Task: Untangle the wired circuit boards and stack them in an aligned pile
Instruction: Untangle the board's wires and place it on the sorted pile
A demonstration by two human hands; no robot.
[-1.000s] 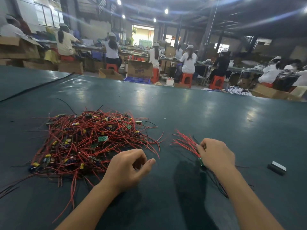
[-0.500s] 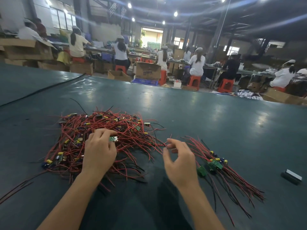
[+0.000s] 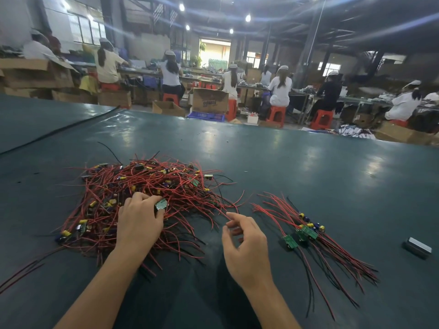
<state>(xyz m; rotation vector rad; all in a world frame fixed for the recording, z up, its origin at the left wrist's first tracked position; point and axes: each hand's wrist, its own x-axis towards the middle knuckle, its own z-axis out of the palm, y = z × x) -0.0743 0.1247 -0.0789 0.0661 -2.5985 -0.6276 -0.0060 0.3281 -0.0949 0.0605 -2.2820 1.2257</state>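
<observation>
A big tangled heap of red-wired circuit boards (image 3: 147, 191) lies on the dark green table (image 3: 285, 167), left of centre. My left hand (image 3: 140, 222) rests on the heap's near side and pinches a small green circuit board (image 3: 161, 204) between fingers and thumb. My right hand (image 3: 244, 243) hovers to the right of the heap with loosely curled fingers, its fingertips touching the end of a red wire (image 3: 222, 213); whether it pinches the wire is unclear. Further right lies a small sorted bundle of boards (image 3: 305, 233) with their wires running towards me.
A small dark rectangular block (image 3: 417, 247) lies at the right edge of the table. A long black cable (image 3: 59, 130) crosses the far left. Beyond the table, several people sit on orange stools among cardboard boxes (image 3: 210, 100).
My left hand has settled on the heap and holds a green board there. My right hand has left the sorted bundle and moved left towards the heap's wire ends.
</observation>
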